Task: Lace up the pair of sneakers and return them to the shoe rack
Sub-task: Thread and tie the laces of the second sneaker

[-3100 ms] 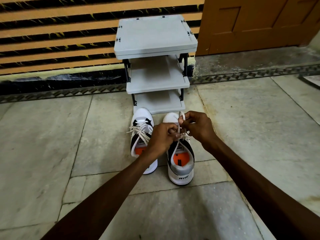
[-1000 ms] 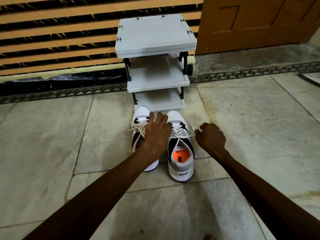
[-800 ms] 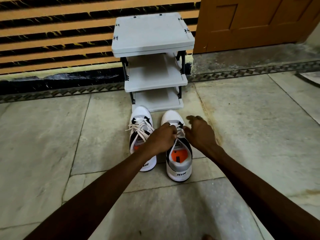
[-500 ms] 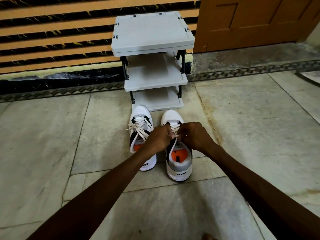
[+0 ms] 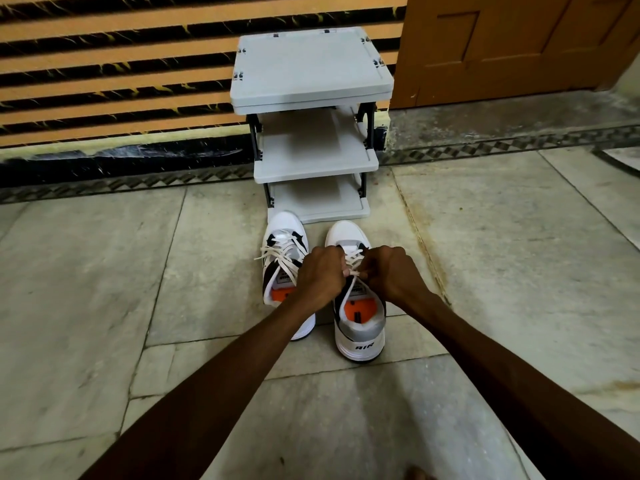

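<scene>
Two white sneakers stand side by side on the stone floor (image 5: pixel 104 289), toes pointing away toward a grey three-tier shoe rack (image 5: pixel 311 74) set against the far wall. The left sneaker (image 5: pixel 282 244) has its toe almost touching the rack's lowest shelf; its pale laces are threaded and splay loose over the tongue, and the left forearm crosses over its heel. The right sneaker (image 5: pixel 360 327) sits just beside it, a little nearer, with an orange insole showing and "AIR" lettered on the heel.

Both hands meet over the tongue of the right sneaker. The left hand (image 5: pixel 320 275) is curled closed, knuckles up, fingers pinching the lace (image 5: pixel 348 292) — a strand of it runs from the pinch down toward the shoe's collar. The right hand (image 5: pixel 391 275) is likewise closed, its fingertips gripping the lace end right next to the left hand's, the two nearly touching. All three rack shelves are bare, and an orange-brown wooden door (image 5: pixel 519 39) stands at the far right
</scene>
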`<action>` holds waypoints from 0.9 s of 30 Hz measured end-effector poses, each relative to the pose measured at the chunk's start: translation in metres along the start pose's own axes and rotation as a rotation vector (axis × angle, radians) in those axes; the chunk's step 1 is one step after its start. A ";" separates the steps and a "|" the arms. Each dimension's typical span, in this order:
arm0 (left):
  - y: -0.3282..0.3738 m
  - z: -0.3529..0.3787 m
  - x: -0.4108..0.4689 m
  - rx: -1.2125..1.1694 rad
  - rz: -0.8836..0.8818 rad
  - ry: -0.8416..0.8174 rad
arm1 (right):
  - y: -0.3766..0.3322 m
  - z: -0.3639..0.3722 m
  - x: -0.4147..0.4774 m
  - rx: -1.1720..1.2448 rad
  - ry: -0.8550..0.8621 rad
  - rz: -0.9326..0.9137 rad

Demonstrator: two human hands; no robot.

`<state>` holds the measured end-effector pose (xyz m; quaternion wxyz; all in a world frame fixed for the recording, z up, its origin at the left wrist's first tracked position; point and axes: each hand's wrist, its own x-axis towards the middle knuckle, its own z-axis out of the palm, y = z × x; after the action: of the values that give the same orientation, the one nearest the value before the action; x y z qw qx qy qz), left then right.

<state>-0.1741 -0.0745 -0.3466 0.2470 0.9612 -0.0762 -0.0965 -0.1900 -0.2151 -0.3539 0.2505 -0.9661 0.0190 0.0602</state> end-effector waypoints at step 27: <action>0.008 -0.051 0.008 -0.785 -0.207 -0.189 | -0.015 -0.052 -0.004 0.684 -0.128 0.158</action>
<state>-0.1562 -0.0595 -0.2998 0.5756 0.7835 0.0409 -0.2303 -0.1871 -0.2274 -0.3009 0.5548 -0.8161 0.0969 0.1298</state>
